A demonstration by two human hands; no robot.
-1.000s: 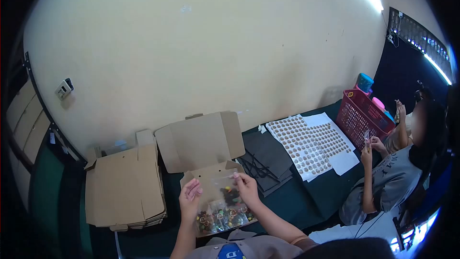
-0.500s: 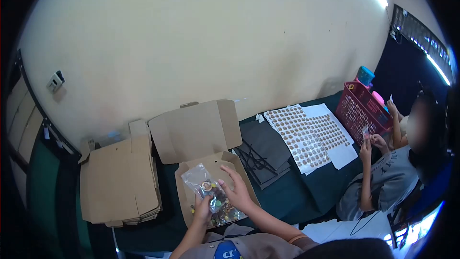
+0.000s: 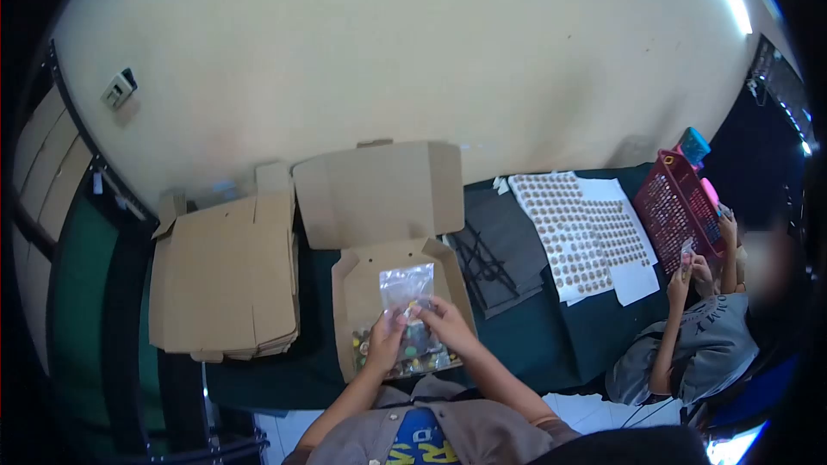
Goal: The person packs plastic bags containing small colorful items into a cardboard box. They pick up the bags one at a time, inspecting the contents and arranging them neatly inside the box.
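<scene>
A clear plastic bag [image 3: 407, 282] is pinched between my left hand [image 3: 385, 341] and my right hand [image 3: 447, 325]. Both hands are closed on it, thumbs close together, and its upper part stands away from me. What is inside the bag is partly hidden by my fingers. Below and behind my hands is an open cardboard box [image 3: 350, 280] with its lid [image 3: 379, 194] raised toward the wall. Several small clear packs [image 3: 441, 360] with colourful contents lie in the box's near part; I cannot make out exactly what they contain.
Flattened cardboard boxes [image 3: 226, 280] are stacked at left. Dark fabric bags [image 3: 504, 232] with straps lie right of the box, then sticker sheets [image 3: 573, 241] and a maroon basket [image 3: 680, 215]. Another person [image 3: 693, 349] at far right holds a small packet [image 3: 687, 260].
My right hand was open beside the bag and now grips it. The bag has swung more upright, between both hands. The camera view has shifted, so the table sits further right.
</scene>
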